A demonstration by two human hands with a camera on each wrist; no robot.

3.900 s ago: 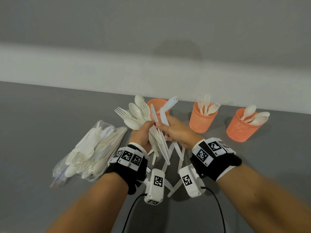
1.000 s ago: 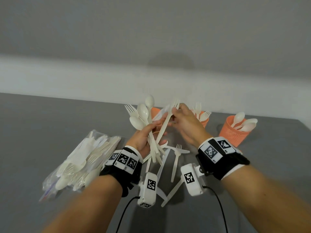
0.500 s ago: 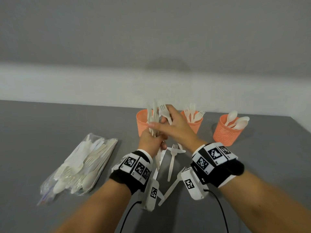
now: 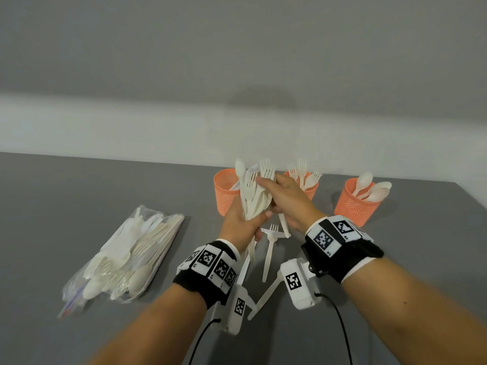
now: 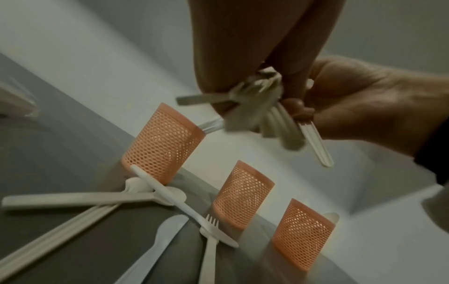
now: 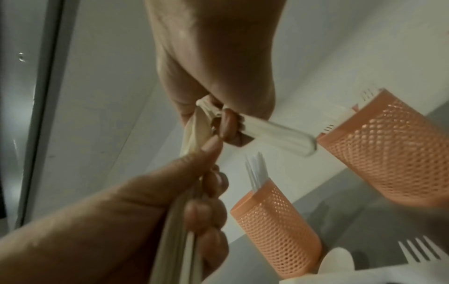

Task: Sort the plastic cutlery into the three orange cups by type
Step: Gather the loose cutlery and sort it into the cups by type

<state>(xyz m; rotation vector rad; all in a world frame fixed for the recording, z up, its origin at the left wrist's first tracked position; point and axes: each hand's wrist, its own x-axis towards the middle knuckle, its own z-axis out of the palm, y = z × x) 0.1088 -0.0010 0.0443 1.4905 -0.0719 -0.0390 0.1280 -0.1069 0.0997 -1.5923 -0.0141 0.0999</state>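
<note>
My left hand (image 4: 257, 222) grips a tight upright bundle of white plastic cutlery (image 4: 251, 192) by the handles, in front of the left orange cup (image 4: 224, 192). My right hand (image 4: 266, 184) reaches across and pinches a fork (image 4: 266, 167) near its head at the top of the bundle. The middle cup (image 4: 312, 192) holds forks and the right cup (image 4: 354, 206) holds spoons. In the right wrist view my left hand's fingers (image 6: 206, 211) curl round the handles, and thin white pieces stand in the left cup (image 6: 274, 230).
A loose fork (image 4: 270, 248) and a knife (image 4: 263, 296) lie on the grey table (image 4: 79, 196) under my wrists, with more pieces (image 5: 155, 249) beside them. A clear bag of cutlery (image 4: 131, 256) lies at the left. A wall runs behind the cups.
The fanned-out bundle in my left hand has been gathered tight and upright. My right hand has moved onto the heads of the bundle and now pinches a fork there.
</note>
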